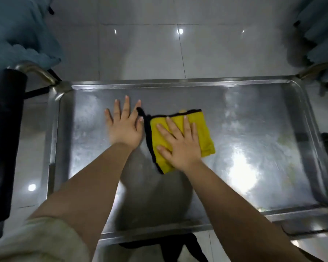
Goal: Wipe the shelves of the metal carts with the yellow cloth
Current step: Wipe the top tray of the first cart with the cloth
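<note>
A yellow cloth [204, 133] with a black edge lies folded on the top shelf of a metal cart [254, 118], near the shelf's middle. My right hand [180, 144] lies flat on the cloth with its fingers straight and spread, pressing it onto the steel. Just to the left of the cloth, my left hand [124, 124] rests flat on the bare shelf, fingers spread. Its thumb is next to the cloth's black corner. The shelf surface is shiny, with smeared streaks and bright light reflections.
The shelf has a raised rim all round. A curved metal handle [36, 71] with a black grip [6, 140] stands at the left end, another handle [318, 68] at the far right. Blue-green fabric [17, 33] hangs at both upper corners. Glossy white floor tiles [140, 50] lie beyond.
</note>
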Demonstrator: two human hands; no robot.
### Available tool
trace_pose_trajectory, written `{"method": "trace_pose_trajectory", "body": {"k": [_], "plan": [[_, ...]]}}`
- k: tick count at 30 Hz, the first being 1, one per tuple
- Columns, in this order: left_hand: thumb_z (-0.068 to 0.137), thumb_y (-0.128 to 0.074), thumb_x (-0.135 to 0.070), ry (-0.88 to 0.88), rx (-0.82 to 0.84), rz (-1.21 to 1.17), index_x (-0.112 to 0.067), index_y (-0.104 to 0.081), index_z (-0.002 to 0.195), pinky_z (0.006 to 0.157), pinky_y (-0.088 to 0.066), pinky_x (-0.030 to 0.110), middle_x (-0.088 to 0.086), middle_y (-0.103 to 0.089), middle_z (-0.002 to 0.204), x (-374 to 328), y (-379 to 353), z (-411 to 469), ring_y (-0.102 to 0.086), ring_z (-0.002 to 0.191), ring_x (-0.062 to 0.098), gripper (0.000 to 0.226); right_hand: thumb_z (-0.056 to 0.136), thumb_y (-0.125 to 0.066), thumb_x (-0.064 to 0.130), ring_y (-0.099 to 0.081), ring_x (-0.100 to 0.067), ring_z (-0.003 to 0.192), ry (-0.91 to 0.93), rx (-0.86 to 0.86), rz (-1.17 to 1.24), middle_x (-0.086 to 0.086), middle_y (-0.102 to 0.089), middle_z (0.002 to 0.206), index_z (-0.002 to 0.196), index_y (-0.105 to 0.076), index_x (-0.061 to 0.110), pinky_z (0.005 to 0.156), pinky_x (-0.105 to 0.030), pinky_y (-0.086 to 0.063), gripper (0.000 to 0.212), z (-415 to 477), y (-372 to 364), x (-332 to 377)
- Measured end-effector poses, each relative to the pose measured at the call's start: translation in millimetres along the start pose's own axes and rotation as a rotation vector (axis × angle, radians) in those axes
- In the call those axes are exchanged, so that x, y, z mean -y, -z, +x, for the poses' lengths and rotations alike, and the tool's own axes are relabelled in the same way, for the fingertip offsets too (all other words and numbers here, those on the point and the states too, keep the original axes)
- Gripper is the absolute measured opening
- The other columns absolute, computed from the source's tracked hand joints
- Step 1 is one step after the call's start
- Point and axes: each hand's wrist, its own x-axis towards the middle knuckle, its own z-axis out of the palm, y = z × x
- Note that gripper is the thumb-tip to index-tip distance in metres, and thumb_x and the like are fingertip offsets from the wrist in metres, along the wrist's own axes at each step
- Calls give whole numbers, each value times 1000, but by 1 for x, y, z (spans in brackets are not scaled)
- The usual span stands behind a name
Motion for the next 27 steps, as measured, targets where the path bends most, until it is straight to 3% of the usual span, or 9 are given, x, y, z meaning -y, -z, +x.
{"method": "trace_pose_trajectory", "body": {"k": [3, 6, 9, 11, 14, 17, 19, 23, 27], "plan": [[102, -15, -48, 6, 9, -11, -42, -1, 156, 119, 7, 56, -3, 6, 166, -2, 1, -3, 11, 151, 28, 56, 91, -22, 73, -17, -47, 145, -75, -26, -25, 7, -23, 161, 152, -21, 46, 115, -62, -18, 67, -49, -5, -72], [102, -11, -50, -3, 28, 16, -41, 2, 156, 118, 9, 57, -1, 8, 165, -8, 2, -3, 13, 151, 30, 56, 85, -4, 79, -5, -47, 147, -558, -7, 32, 5, -9, 165, 152, -2, 49, 117, -62, -7, 74, -88, 2, -163], [101, -7, -50, 6, 29, 48, -40, 5, 156, 118, 9, 58, 0, 8, 165, -9, 3, -4, 12, 151, 32, 57, 83, -2, 77, 6, -47, 147, -900, -51, 152, 7, 3, 165, 153, 7, 47, 117, -63, 2, 76, -86, 7, -152], [101, -7, -50, 14, 34, 54, -41, 5, 155, 118, 9, 58, 0, 9, 165, -9, 3, -3, 11, 151, 32, 57, 89, -9, 71, 5, -51, 146, -776, -29, 126, 5, 3, 165, 154, 5, 45, 115, -65, 1, 72, -77, 0, -91], [101, -11, -50, 11, 37, 50, -42, 1, 156, 118, 8, 58, -1, 7, 166, -6, 4, -2, 10, 151, 32, 57, 91, -24, 68, 0, -52, 145, -217, -23, 38, 6, -7, 164, 154, -12, 44, 114, -68, -4, 68, -98, -26, 27], [102, -14, -50, -6, 55, 39, -41, -1, 156, 118, 8, 58, -1, 6, 166, -3, 6, -1, 10, 151, 32, 57, 90, -37, 70, -10, -48, 147, 142, -5, 30, 7, -19, 163, 152, -24, 46, 114, -65, -14, 68, -138, -35, 41], [102, -16, -50, -15, 61, 31, -40, -4, 156, 118, 7, 58, -1, 5, 166, -3, 7, -2, 9, 151, 32, 57, 89, -35, 71, -11, -45, 147, 42, -61, 20, 7, -22, 162, 151, -25, 47, 113, -65, -17, 67, -156, -38, -11], [102, -19, -49, -22, 56, 10, -38, -11, 156, 118, 7, 60, 1, 0, 166, -9, 12, -6, 7, 151, 33, 56, 83, 0, 81, 9, -41, 148, -551, 30, 30, 10, 4, 165, 150, 8, 54, 117, -62, -3, 72, -186, -26, -125], [104, -29, -37, -190, 30, -72, -31, -29, 154, 116, 9, 63, 3, -13, 165, -44, 13, -29, -2, 151, 32, 51, 86, -4, 74, 11, -47, 146, -718, 42, 111, 10, 12, 164, 147, 19, 52, 116, -64, 4, 69, -173, -19, -95]]}}
